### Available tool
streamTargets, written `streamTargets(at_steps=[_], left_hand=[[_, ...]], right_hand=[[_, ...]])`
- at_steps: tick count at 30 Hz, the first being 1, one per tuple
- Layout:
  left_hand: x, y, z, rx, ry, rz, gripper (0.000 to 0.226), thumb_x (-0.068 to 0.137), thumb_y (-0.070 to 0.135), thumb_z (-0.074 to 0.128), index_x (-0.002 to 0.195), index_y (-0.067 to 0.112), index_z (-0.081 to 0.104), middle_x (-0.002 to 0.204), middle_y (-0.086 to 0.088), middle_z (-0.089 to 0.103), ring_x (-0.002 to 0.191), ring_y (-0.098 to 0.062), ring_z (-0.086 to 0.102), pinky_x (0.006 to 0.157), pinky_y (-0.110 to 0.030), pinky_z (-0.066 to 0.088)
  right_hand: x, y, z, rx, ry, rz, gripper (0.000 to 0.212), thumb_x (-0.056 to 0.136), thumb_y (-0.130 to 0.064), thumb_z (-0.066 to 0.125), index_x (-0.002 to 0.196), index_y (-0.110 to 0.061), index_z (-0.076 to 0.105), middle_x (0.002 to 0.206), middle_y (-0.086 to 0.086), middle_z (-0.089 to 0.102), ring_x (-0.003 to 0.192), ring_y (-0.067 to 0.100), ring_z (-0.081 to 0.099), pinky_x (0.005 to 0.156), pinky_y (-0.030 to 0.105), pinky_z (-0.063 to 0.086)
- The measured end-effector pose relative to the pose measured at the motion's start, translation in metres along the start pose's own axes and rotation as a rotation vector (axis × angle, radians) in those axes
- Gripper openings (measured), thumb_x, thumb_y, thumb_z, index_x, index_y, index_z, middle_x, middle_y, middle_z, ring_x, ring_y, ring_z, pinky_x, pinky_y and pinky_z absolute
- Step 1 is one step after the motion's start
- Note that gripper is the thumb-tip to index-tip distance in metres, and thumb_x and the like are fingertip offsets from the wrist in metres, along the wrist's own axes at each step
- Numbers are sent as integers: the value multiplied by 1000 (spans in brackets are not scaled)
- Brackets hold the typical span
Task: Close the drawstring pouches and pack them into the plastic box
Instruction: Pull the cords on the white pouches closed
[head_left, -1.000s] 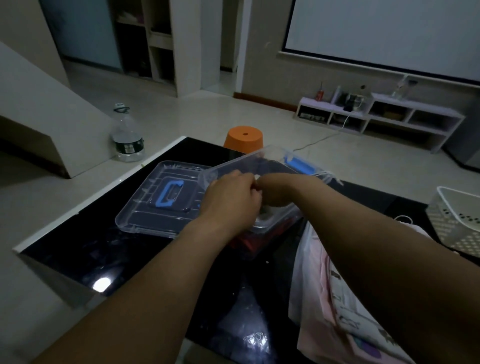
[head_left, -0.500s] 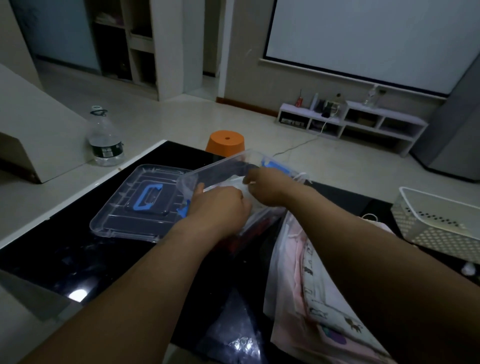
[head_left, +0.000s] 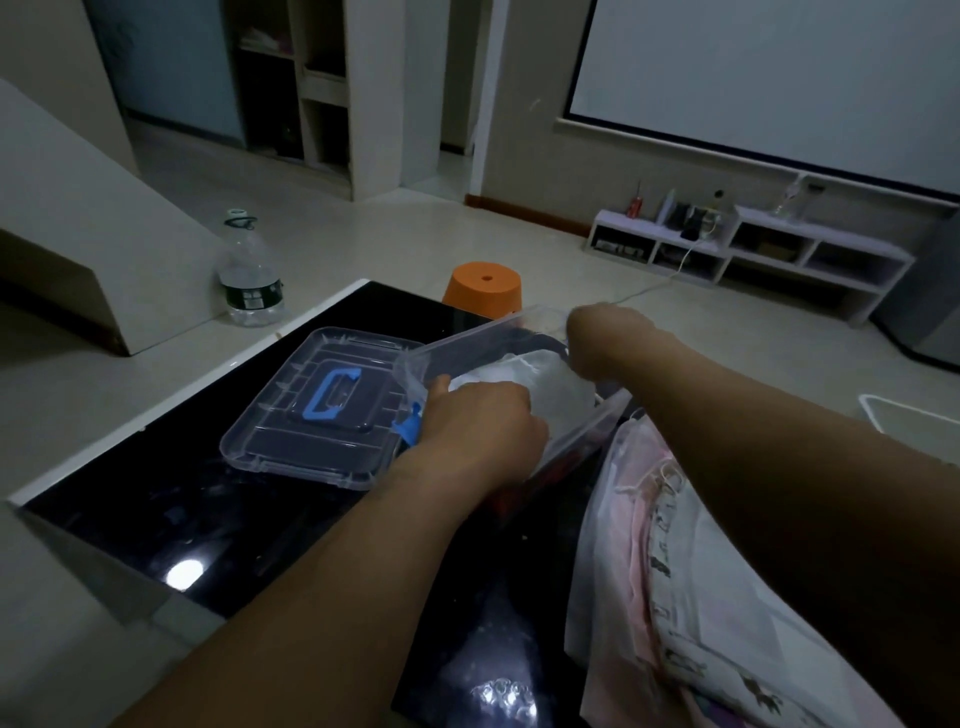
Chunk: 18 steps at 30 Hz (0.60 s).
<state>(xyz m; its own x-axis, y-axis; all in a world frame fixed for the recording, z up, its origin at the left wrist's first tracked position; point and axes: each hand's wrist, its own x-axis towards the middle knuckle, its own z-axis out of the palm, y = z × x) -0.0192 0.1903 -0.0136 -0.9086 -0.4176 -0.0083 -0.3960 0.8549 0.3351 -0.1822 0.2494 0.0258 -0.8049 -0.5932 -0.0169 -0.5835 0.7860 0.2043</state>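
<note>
Far left, water bottle (head_left: 252, 280): stands on the floor beyond the worktop (head_left: 156, 509) and has no part in the job.
Lid (head_left: 270, 431): clear, blue handle facing up. It lies flat on the worktop just left of the plastic box, so the box is open for packing.
Left hand (head_left: 478, 426): knuckles up, fingers curled down. Its grip is clamped on the near end of the white pouch, at the box's near-left corner.
Plastic box (head_left: 483, 332): clear and sitting at a tilt. Something red shows at its near wall; whether inside or underneath cannot be told.
White pouch (head_left: 550, 379): inside the box, stretched between the two hands.
Right hand (head_left: 602, 338): fisted at the pouch's far end, by the far-right rim. Its grip looks pinched on the mouth or cord, though the fingertips are hidden.
Pile of pouches (head_left: 649, 545): pink and printed, on the worktop beneath the right forearm, near the box, not yet packed.
Step in hand: probably settling this pouch into the box. Whether its mouth is fully drawn cannot be seen.
Next move: likely both grips release. One hand then takes a pouch from the pile, pulls its cord tight and lays it flat on top.
</note>
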Motion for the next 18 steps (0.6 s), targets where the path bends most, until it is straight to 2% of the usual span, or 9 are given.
streamTargets(at_steps=[2, 4, 6, 9, 12, 16, 18], left_hand=[[0, -1, 0, 5, 11, 14, 33, 102, 38, 42, 114, 25, 70, 116, -1, 69, 121, -23, 57, 121, -50, 13], [-1, -2, 0, 24, 10, 35, 31, 102, 37, 42, 108, 26, 70, 109, 1, 69, 115, -23, 58, 119, -51, 17], [-1, -2, 0, 45, -10, 32, 34, 103, 37, 40, 113, 25, 70, 113, 0, 69, 118, -23, 57, 118, -49, 19], [0, 1, -5, 41, -14, 15, 38, 105, 35, 39, 127, 25, 69, 128, -3, 66, 130, -26, 52, 120, -46, 19], [-8, 2, -7, 35, 64, 50, 38, 104, 35, 42, 131, 27, 67, 134, -4, 65, 129, -27, 54, 116, -45, 28], [-24, 21, -5, -124, 390, 206, 24, 100, 30, 51, 109, 22, 72, 109, -2, 72, 100, -23, 64, 92, -44, 50], [-34, 40, -2, -302, 420, 308, 17, 100, 26, 52, 96, 23, 69, 97, 3, 69, 87, -15, 61, 79, -39, 52]], right_hand=[[3, -13, -1, 93, 33, -102, 18, 98, -14, 62, 115, -12, 68, 103, 7, 66, 91, 22, 64, 86, 33, 54], [-2, -22, 4, 141, -98, -250, 31, 100, -5, 55, 125, -16, 68, 124, 3, 67, 109, 20, 63, 93, 30, 49], [-6, -21, 11, 156, -134, -250, 41, 99, -2, 53, 135, -18, 64, 134, 3, 62, 116, 21, 60, 99, 34, 49], [-11, -6, 13, 291, 139, -133, 38, 97, -7, 58, 130, -26, 64, 129, 2, 64, 107, 22, 62, 96, 38, 54], [-36, 11, 4, 482, 290, -147, 36, 98, -7, 55, 128, -25, 66, 133, 1, 62, 115, 21, 60, 96, 34, 50], [-83, 48, 0, 693, 361, -76, 32, 101, -10, 50, 125, -23, 68, 128, -1, 67, 114, 15, 61, 90, 26, 46], [-112, 71, 10, 751, 356, -29, 25, 103, -16, 52, 118, -25, 69, 117, -6, 68, 105, 9, 63, 82, 21, 48]])
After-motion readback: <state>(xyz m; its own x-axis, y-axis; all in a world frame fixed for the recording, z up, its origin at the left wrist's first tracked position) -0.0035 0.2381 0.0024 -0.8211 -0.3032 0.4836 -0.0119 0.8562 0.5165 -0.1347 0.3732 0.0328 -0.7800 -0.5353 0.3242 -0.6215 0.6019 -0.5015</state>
